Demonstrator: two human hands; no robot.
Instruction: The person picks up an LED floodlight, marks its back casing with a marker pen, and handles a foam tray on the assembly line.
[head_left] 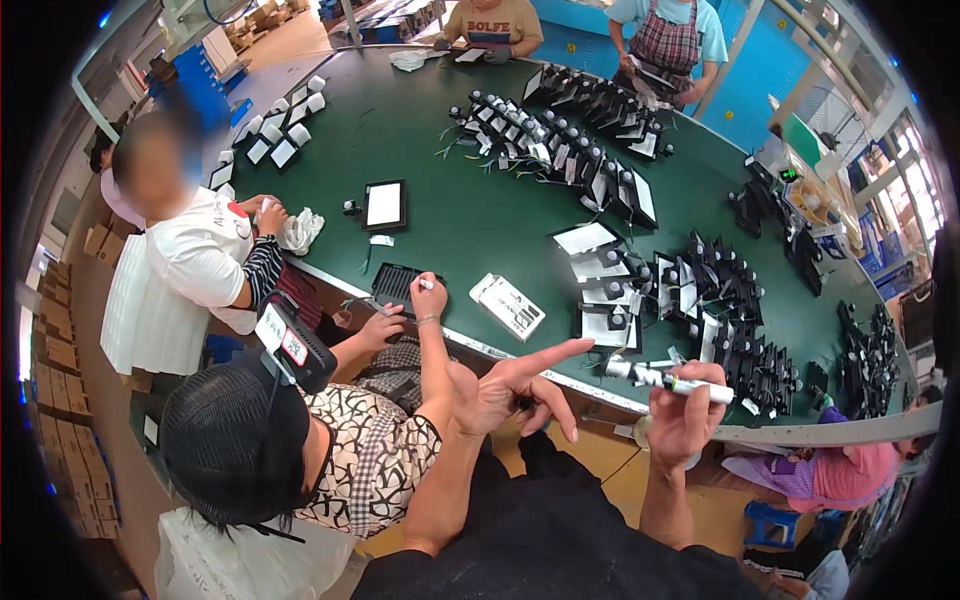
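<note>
My left hand [510,390] is held over the near edge of the table, index finger stretched to the right and the other fingers partly bent. Something small and dark shows between its fingers; I cannot make out what. My right hand [680,425] grips a white marker pen [705,390] between thumb and fingers. A black-and-white piece [635,373] lies in line with the pen's left end; whether they touch I cannot tell. Just beyond my hands a white carton [507,306] with pens pictured on it lies on the green table [440,240].
Close on my left, a person in a black cap [240,440] holds a white marker over a black finned housing [397,284]. Rows of black lamps with round sensors [610,300] crowd the table ahead and right. A single lamp [385,205] lies farther left. Other people [195,240] surround the table.
</note>
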